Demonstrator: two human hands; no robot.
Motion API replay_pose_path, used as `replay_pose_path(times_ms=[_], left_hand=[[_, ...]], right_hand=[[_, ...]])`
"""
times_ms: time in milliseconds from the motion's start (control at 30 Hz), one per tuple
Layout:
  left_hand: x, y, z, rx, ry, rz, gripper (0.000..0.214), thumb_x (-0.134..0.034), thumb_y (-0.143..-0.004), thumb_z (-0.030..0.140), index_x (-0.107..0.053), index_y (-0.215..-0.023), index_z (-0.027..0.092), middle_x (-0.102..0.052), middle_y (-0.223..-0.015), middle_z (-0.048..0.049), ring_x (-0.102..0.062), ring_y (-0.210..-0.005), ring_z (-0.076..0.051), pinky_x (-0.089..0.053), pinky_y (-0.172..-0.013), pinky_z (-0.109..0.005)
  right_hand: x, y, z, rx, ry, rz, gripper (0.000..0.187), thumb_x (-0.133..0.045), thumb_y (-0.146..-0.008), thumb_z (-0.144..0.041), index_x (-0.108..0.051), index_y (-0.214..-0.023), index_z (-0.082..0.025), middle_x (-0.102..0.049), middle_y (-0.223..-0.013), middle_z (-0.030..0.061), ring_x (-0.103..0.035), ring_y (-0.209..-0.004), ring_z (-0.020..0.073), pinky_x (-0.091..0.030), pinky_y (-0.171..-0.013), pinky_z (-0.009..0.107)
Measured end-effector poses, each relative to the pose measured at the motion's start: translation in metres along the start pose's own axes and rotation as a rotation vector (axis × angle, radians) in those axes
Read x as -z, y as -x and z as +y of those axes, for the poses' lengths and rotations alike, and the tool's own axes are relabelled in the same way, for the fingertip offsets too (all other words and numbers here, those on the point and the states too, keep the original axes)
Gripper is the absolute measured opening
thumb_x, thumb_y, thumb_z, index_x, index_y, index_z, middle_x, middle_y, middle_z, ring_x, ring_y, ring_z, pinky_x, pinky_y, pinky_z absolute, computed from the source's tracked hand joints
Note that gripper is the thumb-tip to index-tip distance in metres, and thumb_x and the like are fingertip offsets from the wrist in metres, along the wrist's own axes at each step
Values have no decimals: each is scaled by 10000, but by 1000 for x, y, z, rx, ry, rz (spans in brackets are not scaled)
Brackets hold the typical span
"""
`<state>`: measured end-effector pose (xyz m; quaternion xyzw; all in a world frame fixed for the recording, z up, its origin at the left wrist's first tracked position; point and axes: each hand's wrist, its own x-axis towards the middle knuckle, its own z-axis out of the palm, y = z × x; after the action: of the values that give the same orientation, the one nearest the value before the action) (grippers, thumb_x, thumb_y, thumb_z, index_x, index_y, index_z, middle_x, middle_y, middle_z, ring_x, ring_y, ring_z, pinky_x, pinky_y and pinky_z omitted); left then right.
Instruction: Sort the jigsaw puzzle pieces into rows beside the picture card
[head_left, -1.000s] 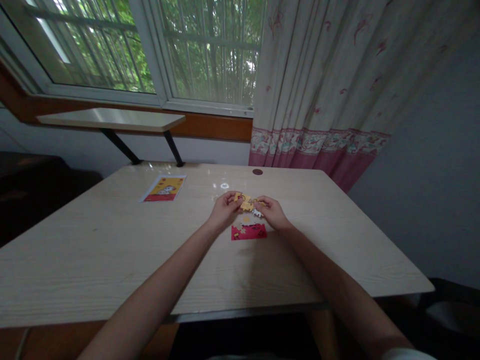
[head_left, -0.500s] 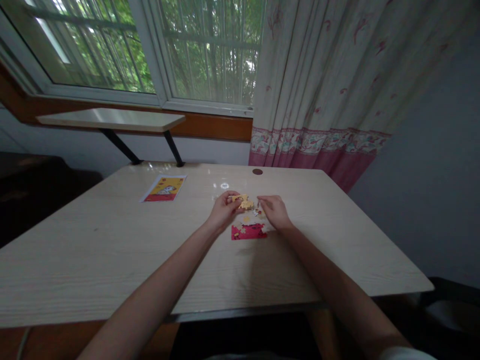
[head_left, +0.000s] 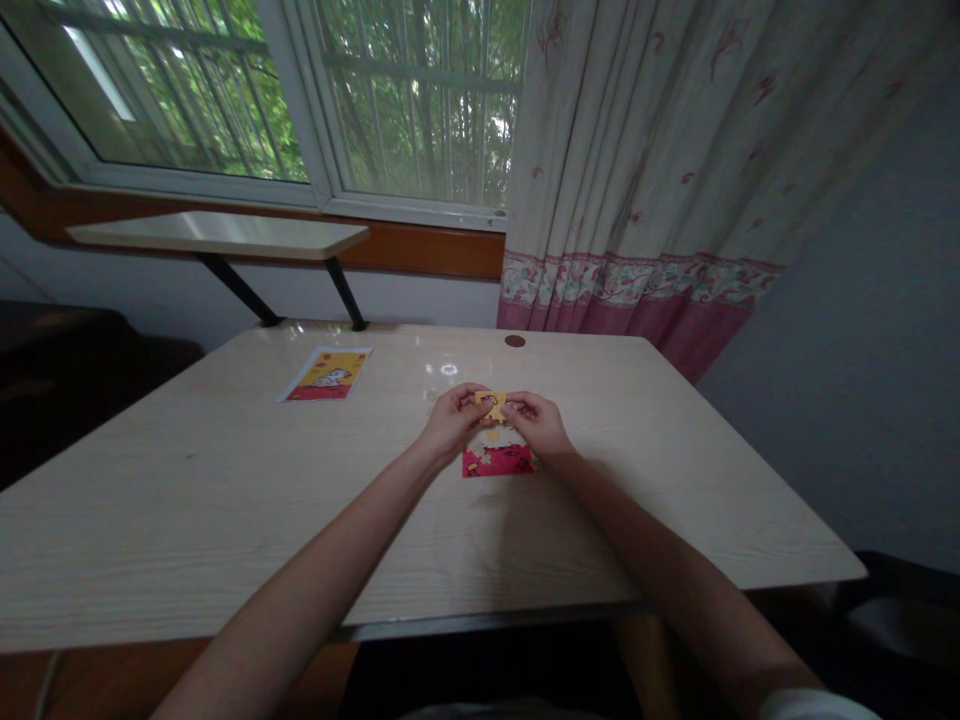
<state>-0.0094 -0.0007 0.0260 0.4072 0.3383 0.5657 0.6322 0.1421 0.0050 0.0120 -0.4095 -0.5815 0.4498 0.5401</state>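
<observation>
I have the yellow puzzle part [head_left: 492, 404] clamped between both hands near the middle of the counter [head_left: 225, 520], my left hand [head_left: 452, 420] pinching it at nine o'clock and my right hand [head_left: 538, 422] at three. Just beside it, at six o'clock, the red puzzle part [head_left: 499, 463] lies flat. Farther out from my hands, the picture sheet [head_left: 328, 375] lies between nine and ten, the shelf [head_left: 225, 233] stands at ten, and the brown disc [head_left: 515, 341] sits between twelve and one, with the curtain [head_left: 637, 180] beyond it at one.
</observation>
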Motion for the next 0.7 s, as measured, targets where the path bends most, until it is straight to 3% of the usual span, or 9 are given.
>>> replay_pose_path(times_ms=[100, 267, 533, 700], left_hand=[[-1, 2, 3, -9, 20, -13, 340, -817, -535, 171, -609, -793, 97, -649, -676, -29, -610, -575, -107, -517, -537, -196], [-2, 5, 8, 105, 82, -51, 271, -772, -609, 107, -611, -827, 114, -668, -768, -43, -639, -660, -128, -554, -605, -240], [-2, 6, 8, 219, 104, -115, 197, -752, -653, 115, -637, -807, 75, -673, -767, -68, -640, -635, -109, -544, -596, -183], [-4, 7, 7, 117, 104, -99, 237, -784, -613, 143, -637, -790, 88, -680, -773, -67, -645, -678, -131, -543, -651, -232]], right_hand=[[-1, -2, -2, -170, -216, -42, 326, -740, -560, -403, -598, -737, -170, -554, -580, -35, -453, -471, 63, -369, -470, 201], [0, 0, -6, -380, -542, -188, 355, -784, -537, -355, -551, -734, -174, -535, -601, -48, -424, -446, 45, -338, -438, 185], [-1, 1, -6, -407, -598, -204, 364, -792, -551, -343, -565, -778, -171, -563, -627, -46, -453, -457, 41, -342, -440, 172], [-1, 1, -9, -406, -565, -197, 322, -763, -602, -333, -560, -792, -170, -560, -624, -49, -437, -444, 34, -337, -429, 168]])
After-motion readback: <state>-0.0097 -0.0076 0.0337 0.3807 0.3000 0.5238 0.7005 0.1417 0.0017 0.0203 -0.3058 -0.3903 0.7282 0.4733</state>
